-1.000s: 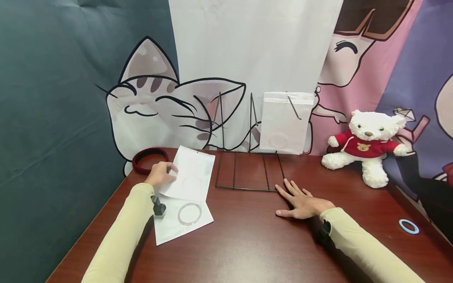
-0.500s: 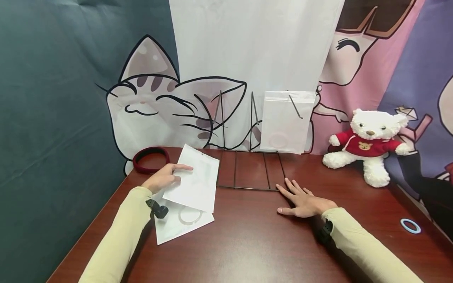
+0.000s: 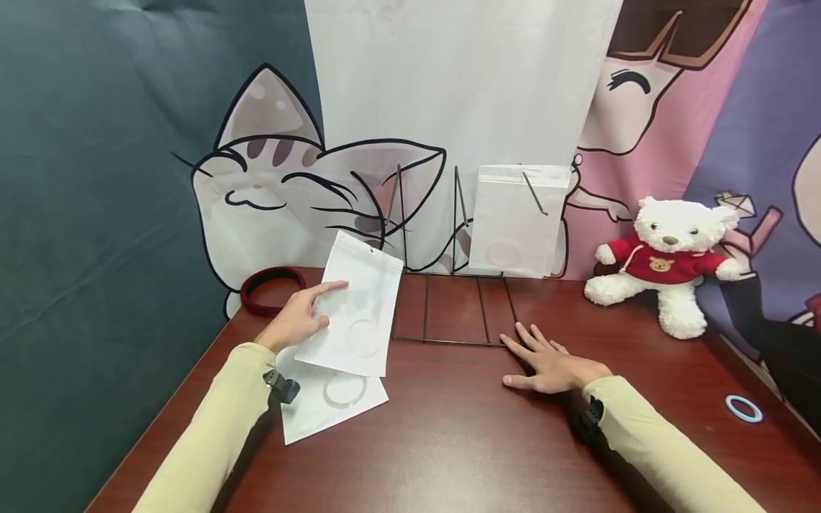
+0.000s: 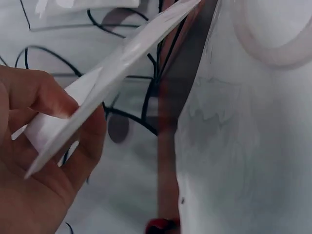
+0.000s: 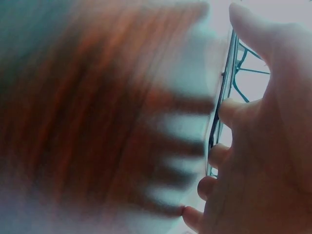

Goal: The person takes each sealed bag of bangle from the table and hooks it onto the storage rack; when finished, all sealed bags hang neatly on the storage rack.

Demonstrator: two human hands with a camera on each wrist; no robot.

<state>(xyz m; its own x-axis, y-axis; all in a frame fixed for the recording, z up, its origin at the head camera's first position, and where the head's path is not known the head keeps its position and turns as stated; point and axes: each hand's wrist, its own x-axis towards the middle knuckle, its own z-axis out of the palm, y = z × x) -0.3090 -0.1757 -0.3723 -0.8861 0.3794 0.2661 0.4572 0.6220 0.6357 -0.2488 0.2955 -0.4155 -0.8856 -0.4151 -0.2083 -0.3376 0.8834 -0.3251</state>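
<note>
My left hand pinches the left edge of a white flat pouch between thumb and fingers. The pouch is tilted up, with a small hole near its top and a ring shape showing through. In the left wrist view, the held pouch appears nearly edge-on. Partly beneath it, a second white pouch with a similar ring shape lies on the table. My right hand rests on the table with fingers spread, fingertips at the front right corner of a black wire rack.
White pouches hang from the rack's right hook, while two other hooks stand bare. A dark red hoop lies at the back left. On the right are a white teddy bear in a red top and a light blue ring.
My left hand has lifted the upper pouch off the lower one, shifted it slightly right and tilted its top upward. The right hand stays in place.
</note>
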